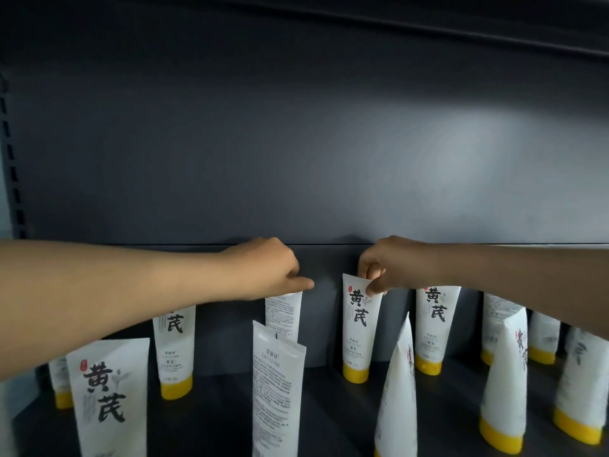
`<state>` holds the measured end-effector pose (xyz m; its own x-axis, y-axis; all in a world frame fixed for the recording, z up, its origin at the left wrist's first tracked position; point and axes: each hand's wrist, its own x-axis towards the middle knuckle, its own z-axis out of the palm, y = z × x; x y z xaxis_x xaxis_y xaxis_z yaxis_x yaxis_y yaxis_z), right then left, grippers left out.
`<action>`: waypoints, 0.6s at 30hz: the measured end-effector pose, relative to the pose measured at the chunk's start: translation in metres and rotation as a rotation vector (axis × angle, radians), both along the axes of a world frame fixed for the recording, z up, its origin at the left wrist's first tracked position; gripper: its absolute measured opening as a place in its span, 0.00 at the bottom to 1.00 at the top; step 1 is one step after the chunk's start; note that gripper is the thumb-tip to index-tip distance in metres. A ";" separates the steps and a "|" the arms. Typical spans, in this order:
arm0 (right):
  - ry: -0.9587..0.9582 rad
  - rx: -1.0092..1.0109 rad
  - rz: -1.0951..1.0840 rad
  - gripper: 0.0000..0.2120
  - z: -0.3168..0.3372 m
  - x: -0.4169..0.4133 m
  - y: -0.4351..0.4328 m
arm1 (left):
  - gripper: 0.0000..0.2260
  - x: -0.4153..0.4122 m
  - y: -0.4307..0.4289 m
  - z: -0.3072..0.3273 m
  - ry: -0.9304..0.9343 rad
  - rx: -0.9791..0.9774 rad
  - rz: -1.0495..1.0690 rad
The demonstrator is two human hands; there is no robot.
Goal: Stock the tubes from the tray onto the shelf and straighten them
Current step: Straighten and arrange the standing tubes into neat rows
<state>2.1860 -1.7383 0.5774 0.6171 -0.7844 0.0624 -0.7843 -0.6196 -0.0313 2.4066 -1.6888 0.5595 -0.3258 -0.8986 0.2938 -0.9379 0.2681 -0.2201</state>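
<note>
Shop or stockroom, by the look of it. A dark metal display shelf [323,407] had a plain back panel [296,143] and a slotted upright [13,166] at far left, like retail racking. Many identical white yellow-capped tubes [359,328] stood cap-down in rows with the same printed label, like stocked goods.

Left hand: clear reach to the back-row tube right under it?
Likely yes. The left hand is right at the top edge of the back-row tube; the front tube hides only its lower part, leaving the top free.
</note>
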 end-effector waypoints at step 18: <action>-0.012 0.017 0.000 0.09 0.001 -0.005 -0.005 | 0.10 0.020 0.009 0.035 0.318 0.505 -0.068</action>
<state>2.1806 -1.7428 0.5785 0.6168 -0.7851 0.0566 -0.7836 -0.6192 -0.0506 2.4266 -1.6795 0.5947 -0.3539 -0.9326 -0.0714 -0.9139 0.3285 0.2385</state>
